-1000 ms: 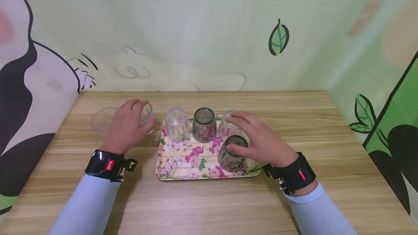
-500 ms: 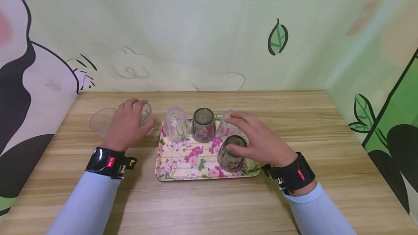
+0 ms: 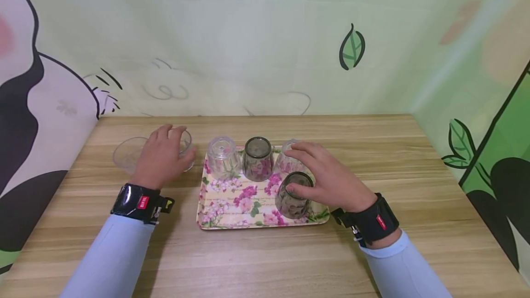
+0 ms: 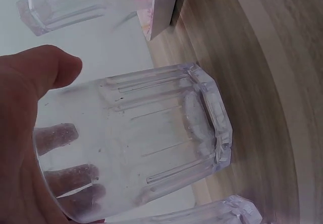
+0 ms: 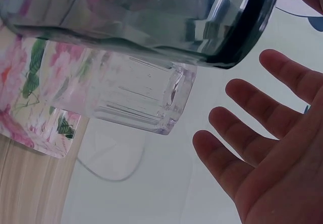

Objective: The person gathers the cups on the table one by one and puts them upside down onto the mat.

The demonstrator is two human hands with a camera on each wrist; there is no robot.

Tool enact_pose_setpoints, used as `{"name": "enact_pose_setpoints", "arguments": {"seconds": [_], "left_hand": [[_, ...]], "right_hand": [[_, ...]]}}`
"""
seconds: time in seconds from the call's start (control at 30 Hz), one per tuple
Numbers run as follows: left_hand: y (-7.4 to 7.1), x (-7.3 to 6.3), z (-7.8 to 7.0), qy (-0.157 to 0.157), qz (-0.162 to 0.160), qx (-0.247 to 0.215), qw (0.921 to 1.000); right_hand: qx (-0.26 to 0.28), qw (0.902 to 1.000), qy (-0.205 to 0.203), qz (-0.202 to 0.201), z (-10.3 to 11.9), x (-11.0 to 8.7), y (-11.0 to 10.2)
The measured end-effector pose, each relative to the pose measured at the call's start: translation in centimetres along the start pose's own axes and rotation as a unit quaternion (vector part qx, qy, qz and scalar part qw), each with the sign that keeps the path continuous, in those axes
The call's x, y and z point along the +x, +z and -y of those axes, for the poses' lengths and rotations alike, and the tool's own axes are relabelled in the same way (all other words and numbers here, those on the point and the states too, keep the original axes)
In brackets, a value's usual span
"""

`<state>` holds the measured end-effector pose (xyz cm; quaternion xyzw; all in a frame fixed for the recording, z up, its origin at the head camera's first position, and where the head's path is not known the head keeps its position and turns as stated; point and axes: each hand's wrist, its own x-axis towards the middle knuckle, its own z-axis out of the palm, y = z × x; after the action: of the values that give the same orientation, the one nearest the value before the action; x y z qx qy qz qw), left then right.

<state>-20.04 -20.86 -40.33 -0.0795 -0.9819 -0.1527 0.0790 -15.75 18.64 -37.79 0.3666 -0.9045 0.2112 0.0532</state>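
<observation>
My left hand (image 3: pixel 161 157) is curled round an upright clear glass (image 4: pixel 136 138) left of the tray; its fingers show through the glass in the left wrist view, with the thumb at the near side. Over the right part of the flowered tray (image 3: pixel 225 222), my right hand (image 3: pixel 337 178) is spread beside an upside-down smoky grey glass (image 3: pixel 294 201). The right wrist view shows its fingers straight and apart from this grey glass (image 5: pixel 151 17). Behind it stands an upside-down clear glass (image 5: pixel 136 93), partly covered by the hand in the head view.
On the tray's back edge stand another upside-down clear glass (image 3: pixel 223 160) and a second grey glass (image 3: pixel 258 160). A further clear glass (image 3: pixel 128 153) is left of my left hand. The wooden table (image 3: pixel 248 261) meets a printed wall (image 3: pixel 256 49) behind.
My left wrist has shifted very slightly to the right. The right hand and the glasses on the tray stay where they were.
</observation>
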Motion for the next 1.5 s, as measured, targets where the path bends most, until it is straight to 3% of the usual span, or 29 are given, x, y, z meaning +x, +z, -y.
{"name": "enact_pose_setpoints", "arguments": {"seconds": [0.9, 1.5], "left_hand": [[0.29, 0.07, 0.05, 0.006, -0.01, 0.018, 0.9998], [0.99, 0.13, -0.44, 0.035, -0.037, 0.033, 0.9982]], "right_hand": [[0.001, 1.0, -0.003, -0.003, 0.16, -0.03, -0.02], [-0.001, 1.0, -0.003, -0.002, 0.19, -0.04, -0.02]]}}
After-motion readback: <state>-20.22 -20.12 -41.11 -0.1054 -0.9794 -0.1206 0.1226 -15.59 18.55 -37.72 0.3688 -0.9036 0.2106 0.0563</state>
